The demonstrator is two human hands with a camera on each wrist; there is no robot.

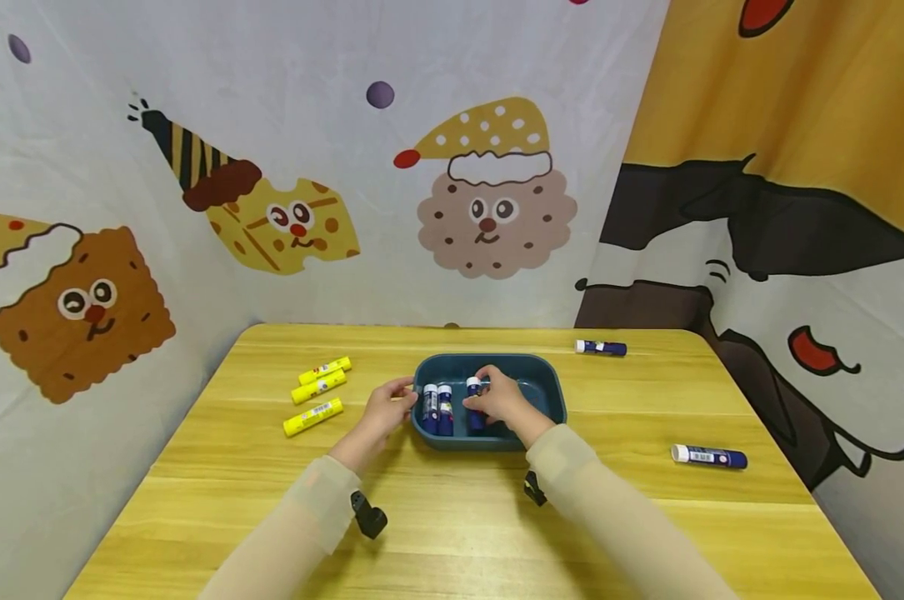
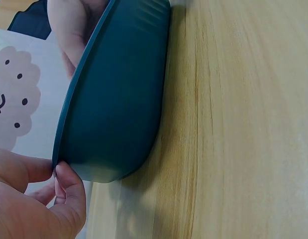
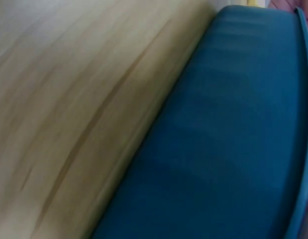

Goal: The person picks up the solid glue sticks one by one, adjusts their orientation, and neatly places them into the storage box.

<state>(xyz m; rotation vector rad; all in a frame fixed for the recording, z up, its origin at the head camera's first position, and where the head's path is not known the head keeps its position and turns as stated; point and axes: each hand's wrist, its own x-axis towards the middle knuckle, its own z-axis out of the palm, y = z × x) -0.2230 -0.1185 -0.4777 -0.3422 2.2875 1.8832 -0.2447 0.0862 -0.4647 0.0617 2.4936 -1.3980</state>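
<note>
A teal plastic bin (image 1: 496,444) stands on the wooden table. Its left rim is pinched between thumb and fingers of my left hand (image 1: 387,410), which the left wrist view shows close up. Inside the bin, my right hand (image 1: 502,398) grips a dark blue glue stick (image 1: 474,387) with a white cap, held upright or nearly so. To its left in the bin lie two more blue glue sticks, an outer one (image 1: 430,408) and an inner one (image 1: 446,410), side by side. The right wrist view shows mostly the bin's outer wall (image 3: 208,124); the held stick is hidden there.
Left of the bin lie three yellow glue sticks: a back one (image 1: 325,370), a middle one (image 1: 319,387) and a front one (image 1: 313,417). One blue glue stick (image 1: 601,347) lies at the back right, another (image 1: 709,457) nearer the right edge. A printed curtain (image 1: 392,250) hangs behind the table.
</note>
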